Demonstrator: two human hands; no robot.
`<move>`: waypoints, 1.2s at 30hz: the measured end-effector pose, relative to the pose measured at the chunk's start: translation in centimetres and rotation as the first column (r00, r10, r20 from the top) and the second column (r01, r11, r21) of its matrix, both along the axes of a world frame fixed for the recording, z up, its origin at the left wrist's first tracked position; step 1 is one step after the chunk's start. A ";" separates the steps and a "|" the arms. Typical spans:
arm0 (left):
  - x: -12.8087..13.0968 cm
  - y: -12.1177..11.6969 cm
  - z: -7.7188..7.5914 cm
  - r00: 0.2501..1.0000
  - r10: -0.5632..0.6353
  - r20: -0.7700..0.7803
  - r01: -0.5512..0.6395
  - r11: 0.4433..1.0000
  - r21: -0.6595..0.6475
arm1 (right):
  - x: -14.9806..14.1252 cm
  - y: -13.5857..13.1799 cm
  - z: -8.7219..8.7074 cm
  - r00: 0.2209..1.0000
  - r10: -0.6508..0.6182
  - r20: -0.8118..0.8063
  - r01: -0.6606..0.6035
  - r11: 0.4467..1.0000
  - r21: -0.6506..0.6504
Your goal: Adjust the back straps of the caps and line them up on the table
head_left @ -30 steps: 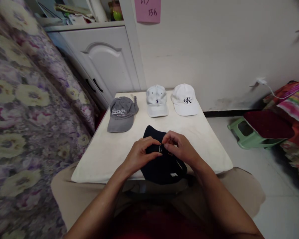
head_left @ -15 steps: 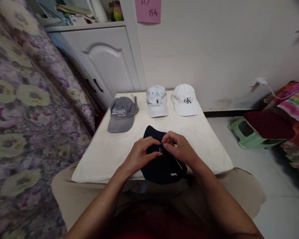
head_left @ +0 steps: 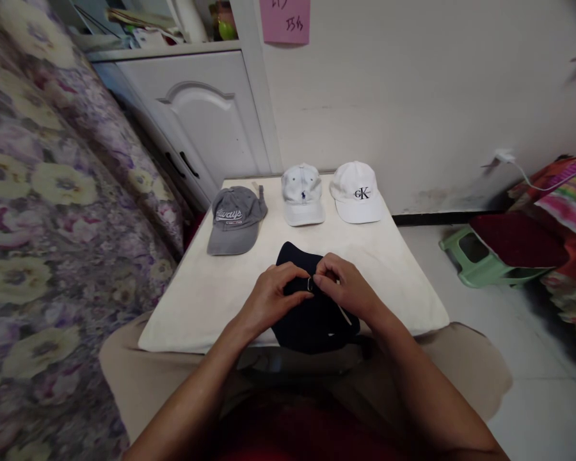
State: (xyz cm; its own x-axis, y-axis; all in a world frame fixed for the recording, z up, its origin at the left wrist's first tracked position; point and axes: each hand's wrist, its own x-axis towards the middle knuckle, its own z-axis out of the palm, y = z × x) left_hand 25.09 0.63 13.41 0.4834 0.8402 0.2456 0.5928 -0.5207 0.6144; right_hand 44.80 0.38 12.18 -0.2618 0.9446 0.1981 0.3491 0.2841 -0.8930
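A dark navy cap (head_left: 303,326) lies at the near edge of the white-covered table (head_left: 211,301), its brim pointing away from me. My left hand (head_left: 273,294) pinches a small metal buckle (head_left: 310,284) on the cap's strap between thumb and forefinger. Just right of the buckle, my right hand (head_left: 344,285) has its thumb and curled fingers closed on the strap, most of which they hide. Farther back stand a grey cap (head_left: 235,221) with white lettering, a pale cap (head_left: 302,195) with a small dark emblem, and a white cap (head_left: 358,193) with dark letters.
A flowered curtain (head_left: 52,256) hangs at the left, beside a white cabinet (head_left: 196,121). Behind the table rises a wall with a pink note (head_left: 286,22). On the floor at right is a green stool (head_left: 484,256) with a dark red top.
The metal buckle now sits more upright between the fingers, and my right hand has shifted very slightly. The white patch near the cap's lower edge shows less. The other caps are unmoved.
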 end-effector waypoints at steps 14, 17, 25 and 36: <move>0.4 0.1 0.0 0.995 -0.023 -0.094 0.028 0.998 0.050 | -0.3 -0.1 0.0 0.994 -0.050 0.094 0.048 0.999 0.025; 0.4 0.1 0.0 0.994 -0.027 -0.101 0.031 0.999 0.038 | -0.3 -0.1 0.0 0.993 -0.051 0.103 0.049 0.998 0.027; 0.3 -0.1 0.1 0.994 -0.034 -0.100 0.037 0.999 0.034 | 0.5 0.1 -0.4 0.998 0.056 -0.040 -0.060 0.993 -0.100; 0.1 0.1 -0.1 0.997 -0.003 -0.083 0.005 0.999 0.034 | 0.5 0.1 -0.3 0.997 0.021 0.071 -0.018 0.999 -0.050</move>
